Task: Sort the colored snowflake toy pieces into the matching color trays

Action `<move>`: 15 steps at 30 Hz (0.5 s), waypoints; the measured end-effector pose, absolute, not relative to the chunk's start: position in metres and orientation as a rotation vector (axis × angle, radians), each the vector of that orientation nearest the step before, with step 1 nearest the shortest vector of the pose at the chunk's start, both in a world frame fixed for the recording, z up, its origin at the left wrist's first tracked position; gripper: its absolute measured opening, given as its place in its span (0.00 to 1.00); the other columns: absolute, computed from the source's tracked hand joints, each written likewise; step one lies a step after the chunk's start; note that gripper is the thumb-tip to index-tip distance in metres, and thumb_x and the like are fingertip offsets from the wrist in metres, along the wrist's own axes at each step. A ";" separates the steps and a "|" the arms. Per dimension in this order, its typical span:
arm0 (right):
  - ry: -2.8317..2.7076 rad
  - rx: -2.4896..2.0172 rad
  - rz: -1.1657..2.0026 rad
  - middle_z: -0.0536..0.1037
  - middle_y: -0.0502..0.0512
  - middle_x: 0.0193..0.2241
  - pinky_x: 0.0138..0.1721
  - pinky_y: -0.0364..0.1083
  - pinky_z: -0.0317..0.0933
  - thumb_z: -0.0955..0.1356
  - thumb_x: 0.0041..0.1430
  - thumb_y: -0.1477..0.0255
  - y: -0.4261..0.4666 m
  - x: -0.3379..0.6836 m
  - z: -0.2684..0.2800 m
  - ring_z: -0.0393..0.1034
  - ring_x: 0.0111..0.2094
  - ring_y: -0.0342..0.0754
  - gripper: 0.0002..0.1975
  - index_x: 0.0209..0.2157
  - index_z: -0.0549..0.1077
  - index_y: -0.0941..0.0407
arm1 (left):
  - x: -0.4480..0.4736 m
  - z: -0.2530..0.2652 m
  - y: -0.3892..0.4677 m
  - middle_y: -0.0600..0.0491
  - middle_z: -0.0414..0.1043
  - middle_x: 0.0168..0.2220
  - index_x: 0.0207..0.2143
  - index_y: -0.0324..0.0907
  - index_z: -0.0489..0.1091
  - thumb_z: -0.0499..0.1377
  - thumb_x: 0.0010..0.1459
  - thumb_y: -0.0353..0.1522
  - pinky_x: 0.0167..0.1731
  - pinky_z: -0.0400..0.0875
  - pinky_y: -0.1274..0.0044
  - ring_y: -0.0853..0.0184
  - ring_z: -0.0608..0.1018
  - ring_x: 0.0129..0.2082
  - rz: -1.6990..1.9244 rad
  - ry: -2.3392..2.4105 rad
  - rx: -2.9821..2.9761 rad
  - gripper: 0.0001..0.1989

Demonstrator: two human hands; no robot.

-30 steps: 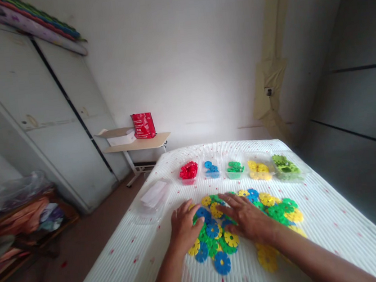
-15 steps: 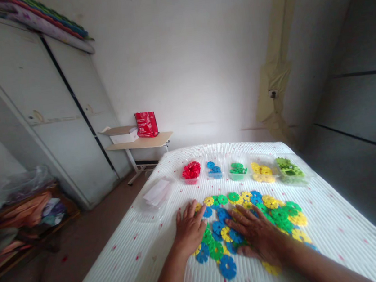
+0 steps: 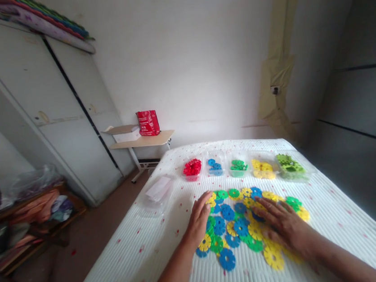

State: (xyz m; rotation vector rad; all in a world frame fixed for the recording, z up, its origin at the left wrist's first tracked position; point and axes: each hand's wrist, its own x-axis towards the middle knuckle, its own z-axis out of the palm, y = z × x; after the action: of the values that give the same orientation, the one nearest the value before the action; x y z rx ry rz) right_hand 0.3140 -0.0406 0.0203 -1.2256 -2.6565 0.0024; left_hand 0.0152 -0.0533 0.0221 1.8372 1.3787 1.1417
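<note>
Notched plastic discs in blue, yellow and green lie in a loose, overlapping spread on the white ribbed cover. My left hand [image 3: 199, 219] stands on edge at the left side of the spread, fingers stretched out against the outer discs. Palm down, my right hand [image 3: 284, 223] rests over the right part of it, fingers spread, hiding several discs. Between the hands lie a blue disc [image 3: 241, 227] and a green disc [image 3: 255, 244]. Nearer to me are a yellow disc [image 3: 273, 257] and a blue disc [image 3: 227, 259]. Neither hand grips anything.
Behind the spread stands a row of clear tubs: red pieces [image 3: 192, 169], blue pieces [image 3: 214, 167], green pieces [image 3: 238, 167], yellow pieces [image 3: 262, 168] and light green pieces [image 3: 290, 165]. A clear plastic container [image 3: 157, 201] with white paper lies at left. A side table [image 3: 154, 139] holds a red bag [image 3: 148, 123].
My right hand has slid to the right over the discs, uncovering yellow and green ones. My left hand has turned from lying flat to its edge, slightly right. The view has shifted a little.
</note>
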 end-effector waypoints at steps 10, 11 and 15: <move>-2.362 -1.473 -0.292 0.52 0.60 0.62 0.51 0.65 0.53 0.59 0.57 0.53 -0.026 0.377 -0.013 0.47 0.60 0.63 0.30 0.59 0.56 0.48 | -0.026 0.011 -0.076 0.51 0.50 0.63 0.59 0.48 0.54 0.47 0.60 0.44 0.60 0.51 0.66 0.61 0.54 0.62 0.733 1.561 2.198 0.26; -2.346 -1.497 -0.298 0.54 0.61 0.61 0.50 0.65 0.54 0.59 0.57 0.53 -0.025 0.383 -0.020 0.48 0.60 0.63 0.30 0.59 0.56 0.48 | -0.029 0.007 -0.081 0.50 0.48 0.64 0.61 0.47 0.51 0.47 0.60 0.45 0.60 0.50 0.64 0.60 0.53 0.62 0.652 1.591 2.245 0.28; -2.369 -1.511 -0.256 0.58 0.62 0.60 0.51 0.64 0.53 0.59 0.57 0.52 -0.026 0.379 -0.032 0.51 0.59 0.62 0.31 0.60 0.56 0.48 | -0.024 0.003 -0.094 0.48 0.42 0.65 0.63 0.47 0.42 0.46 0.58 0.48 0.59 0.45 0.56 0.56 0.49 0.63 0.420 1.624 2.353 0.34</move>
State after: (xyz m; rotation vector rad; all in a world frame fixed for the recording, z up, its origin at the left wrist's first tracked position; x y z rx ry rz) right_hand 0.3791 -0.0255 -0.0321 -1.5107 -2.3688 -0.2558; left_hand -0.0237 -0.0940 0.0028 2.3530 1.6240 0.4199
